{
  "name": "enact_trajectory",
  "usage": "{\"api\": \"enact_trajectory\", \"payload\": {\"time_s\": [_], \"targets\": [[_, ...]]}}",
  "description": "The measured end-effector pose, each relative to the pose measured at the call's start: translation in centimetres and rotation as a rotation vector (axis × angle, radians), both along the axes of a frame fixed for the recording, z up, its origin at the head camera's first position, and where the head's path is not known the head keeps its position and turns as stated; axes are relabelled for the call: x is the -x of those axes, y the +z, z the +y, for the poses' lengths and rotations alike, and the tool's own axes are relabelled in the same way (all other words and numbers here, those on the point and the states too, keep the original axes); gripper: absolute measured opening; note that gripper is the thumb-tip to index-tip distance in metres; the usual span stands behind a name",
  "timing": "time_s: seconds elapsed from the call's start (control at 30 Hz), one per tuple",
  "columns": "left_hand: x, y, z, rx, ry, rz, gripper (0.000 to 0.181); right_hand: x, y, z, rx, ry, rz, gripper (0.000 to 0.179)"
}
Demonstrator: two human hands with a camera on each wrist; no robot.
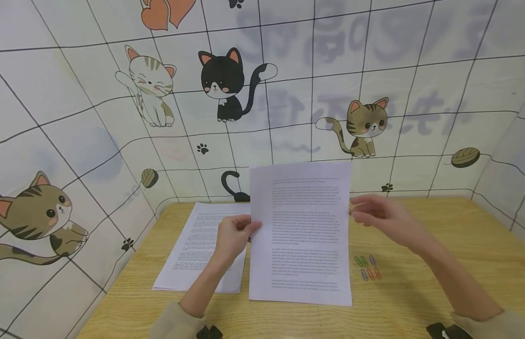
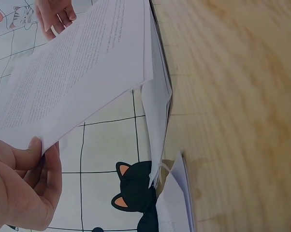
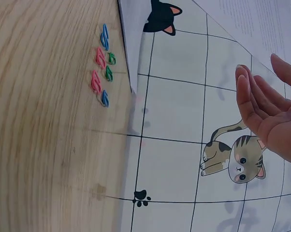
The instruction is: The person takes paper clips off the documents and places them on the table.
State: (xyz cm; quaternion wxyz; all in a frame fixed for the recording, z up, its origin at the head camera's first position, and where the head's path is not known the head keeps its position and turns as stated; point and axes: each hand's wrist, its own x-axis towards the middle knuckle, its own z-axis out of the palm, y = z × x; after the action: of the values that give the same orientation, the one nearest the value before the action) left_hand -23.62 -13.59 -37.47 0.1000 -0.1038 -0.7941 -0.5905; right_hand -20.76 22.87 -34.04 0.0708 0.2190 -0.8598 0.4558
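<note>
My left hand [image 1: 234, 238] pinches a few printed sheets [image 1: 300, 235] at their left edge, thumb in front and fingers behind. The sheets stand upright over the table, text facing me. In the left wrist view, that hand [image 2: 27, 183] grips near a corner, and the sheets' lower edges fan slightly apart. My right hand [image 1: 383, 219] hovers at the right edge, fingers loosely bent and nothing between them. In the right wrist view, its thumb [image 3: 284, 70] is close by the paper's edge, with the other fingers apart from the thumb.
A second stack of printed paper [image 1: 190, 245] lies on the wooden table [image 1: 415, 301] at left. Several green, blue and red paper clips [image 1: 367, 267] lie in two rows to the right of the held sheets. Behind stands a wall covering [image 1: 288, 141] with cartoon cats.
</note>
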Motion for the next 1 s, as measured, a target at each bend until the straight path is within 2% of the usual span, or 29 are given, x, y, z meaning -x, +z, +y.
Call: {"api": "enact_trajectory", "payload": {"time_s": [0.27, 0.47, 0.77, 1.0], "targets": [[0.2, -0.1, -0.2, -0.009, 0.005, -0.021, 0.012, 0.6, -0.1, -1.4, 0.023, 0.121, -0.030, 0.040], [0.2, -0.1, -0.3, -0.053, 0.004, -0.043, 0.011, 0.8, -0.3, -2.0, 0.040, 0.184, -0.021, 0.031], [0.3, 0.2, -0.3, -0.085, -0.001, -0.051, 0.013, 0.9, -0.7, -2.0, 0.026, 0.180, -0.060, 0.017], [0.1, 0.5, -0.4, -0.110, -0.006, -0.062, 0.016, 0.7, -0.9, -2.1, 0.075, 0.138, -0.035, 0.015]]}}
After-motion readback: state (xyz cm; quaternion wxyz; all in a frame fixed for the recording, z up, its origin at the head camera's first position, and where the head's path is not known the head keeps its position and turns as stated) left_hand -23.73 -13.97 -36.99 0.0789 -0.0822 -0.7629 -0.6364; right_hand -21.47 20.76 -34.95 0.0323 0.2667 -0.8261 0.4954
